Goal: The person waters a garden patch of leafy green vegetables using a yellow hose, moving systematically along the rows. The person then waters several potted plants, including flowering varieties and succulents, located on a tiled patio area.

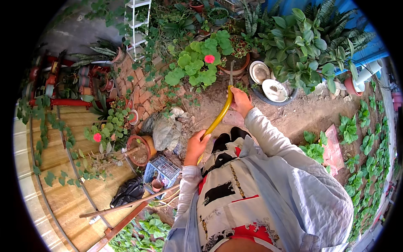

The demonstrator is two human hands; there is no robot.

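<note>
My right hand [240, 101] grips the front end of a yellow hose [219, 118], just behind its mouth. Lower down, my left hand [196, 145] is closed around the same hose, which passes down beside my clothes. From the hose's mouth a narrow, greyish stream of what looks like water [231, 74] reaches over a brown round pot [241, 70] with a small reddish-leaved plant. Left of that pot is a geranium [195, 63] with broad green leaves and a pink-red flower. Two white basins [275, 90] rest on a dark round tub [285, 102] to the right.
A blue plastic crate [163, 170], a black bag [128, 192] and a long wooden pole [132, 203] lie at lower left. A soil-filled pot [138, 150] stands above them. Leafy plants [368, 163] grow at right. A white shelf rack [134, 26] stands at the top.
</note>
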